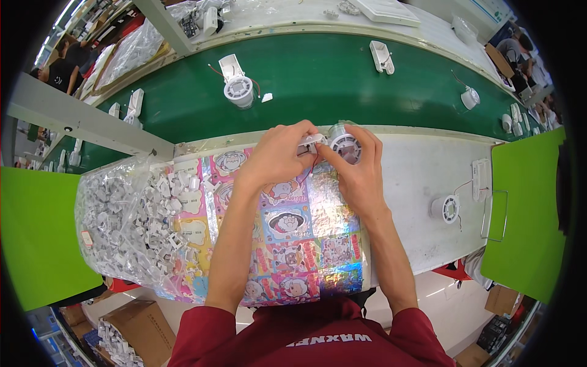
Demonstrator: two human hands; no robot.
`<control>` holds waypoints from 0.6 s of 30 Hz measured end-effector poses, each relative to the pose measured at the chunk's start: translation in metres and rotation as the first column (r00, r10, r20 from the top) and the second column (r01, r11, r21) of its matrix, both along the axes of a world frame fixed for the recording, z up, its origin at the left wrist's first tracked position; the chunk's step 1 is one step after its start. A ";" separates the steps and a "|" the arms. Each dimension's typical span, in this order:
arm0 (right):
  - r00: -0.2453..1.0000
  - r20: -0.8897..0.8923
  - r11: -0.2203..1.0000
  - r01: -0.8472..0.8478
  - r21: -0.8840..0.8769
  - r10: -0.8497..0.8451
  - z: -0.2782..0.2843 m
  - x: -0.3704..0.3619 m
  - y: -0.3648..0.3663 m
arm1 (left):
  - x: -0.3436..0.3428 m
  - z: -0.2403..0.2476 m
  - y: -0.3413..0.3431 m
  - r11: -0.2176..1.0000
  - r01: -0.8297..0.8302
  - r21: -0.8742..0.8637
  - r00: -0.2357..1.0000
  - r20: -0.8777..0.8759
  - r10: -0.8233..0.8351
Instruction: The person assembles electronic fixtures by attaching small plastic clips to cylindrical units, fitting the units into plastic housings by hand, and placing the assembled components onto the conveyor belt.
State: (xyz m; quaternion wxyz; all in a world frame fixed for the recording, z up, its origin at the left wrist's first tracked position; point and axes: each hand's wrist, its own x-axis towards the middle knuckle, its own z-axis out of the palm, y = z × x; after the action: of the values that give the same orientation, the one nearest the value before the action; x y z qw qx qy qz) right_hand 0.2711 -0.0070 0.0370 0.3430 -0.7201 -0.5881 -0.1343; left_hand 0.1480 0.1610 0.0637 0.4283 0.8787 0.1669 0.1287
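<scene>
Near the far edge of the worktable, my two hands meet over one small wired assembly. My left hand (282, 151) is closed on a white plastic housing (310, 144), its fingertips curled over the top. My right hand (362, 168) wraps around a round white fan-like unit (347, 147) with a slotted face. The right thumb presses toward the housing, beside the left fingertips. A thin dark red wire (313, 164) hangs below the housing. The fingers hide part of where the two pieces meet.
A clear bag (116, 208) spills small white plastic parts (164, 211) on the left of the colourful sticker-covered sheet (287, 244). Another round unit (446, 209) lies on the right. Beyond runs a green conveyor belt (318, 79) carrying white assemblies (238, 90). Green panels (526, 214) flank the table.
</scene>
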 end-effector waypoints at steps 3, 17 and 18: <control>1.000 0.008 1.000 0.005 0.010 -0.005 -0.002 0.001 0.000 | 0.002 0.004 -0.001 0.993 0.002 -0.120 0.998 -0.066 -0.010; 1.000 -0.001 1.000 -0.014 0.025 0.014 -0.001 0.010 0.001 | 0.006 0.000 0.000 0.992 -0.016 -0.125 0.999 -0.040 0.011; 0.999 0.052 1.000 0.006 0.018 -0.007 0.001 0.013 0.001 | 0.007 0.002 -0.002 0.992 -0.015 -0.122 0.999 -0.039 0.010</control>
State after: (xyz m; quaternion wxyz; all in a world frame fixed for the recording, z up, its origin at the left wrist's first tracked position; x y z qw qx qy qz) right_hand 0.2837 -0.0064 0.0384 0.3334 -0.7152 -0.5933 -0.1592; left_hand 0.1554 0.1588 0.0653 0.4770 0.8522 0.1883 0.1040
